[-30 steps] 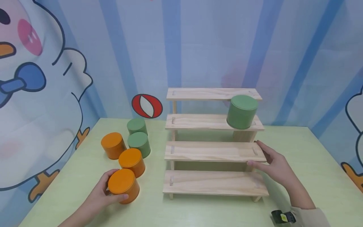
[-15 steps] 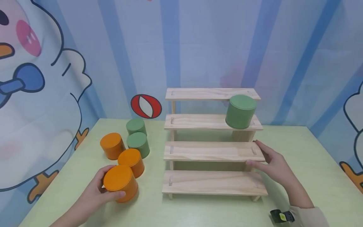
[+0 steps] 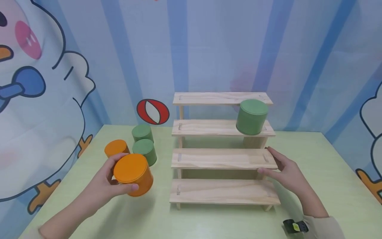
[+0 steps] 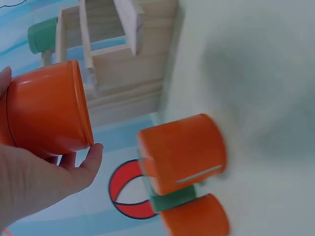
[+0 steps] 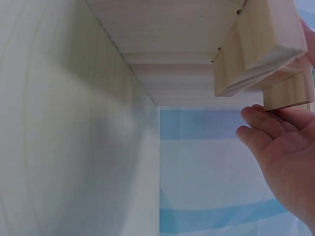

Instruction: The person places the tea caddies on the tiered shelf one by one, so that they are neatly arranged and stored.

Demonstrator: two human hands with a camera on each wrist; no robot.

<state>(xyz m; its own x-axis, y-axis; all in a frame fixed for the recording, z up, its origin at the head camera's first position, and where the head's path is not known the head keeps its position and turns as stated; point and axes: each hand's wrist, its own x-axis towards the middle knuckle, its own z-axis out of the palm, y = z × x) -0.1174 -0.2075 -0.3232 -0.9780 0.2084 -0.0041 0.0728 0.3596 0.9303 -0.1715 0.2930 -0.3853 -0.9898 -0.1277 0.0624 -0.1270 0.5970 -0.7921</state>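
My left hand [image 3: 99,187] grips a round orange tin [image 3: 135,176] from its left side, thumb across the front. The tin is lifted off the table and tilted slightly; the left wrist view shows it apart from the two orange tins standing below. My right hand [image 3: 287,174] holds the right end of the second step from the bottom of a wooden tiered shelf [image 3: 222,157], thumb at the front edge and fingers at the back. A green tin [image 3: 252,118] stands at the right end of the second step from the top.
Two green tins [image 3: 144,151] stand left of the shelf, one behind the other. Behind the held tin an orange tin [image 3: 116,147] is partly hidden; another orange tin [image 4: 182,152] shows in the left wrist view. A printed cloth backdrop [image 3: 209,49] hangs behind the table [image 3: 226,224].
My left hand has raised the orange tin off the table and carried it up and slightly right, so it now covers another orange tin in the head view. My right hand stays on the shelf.
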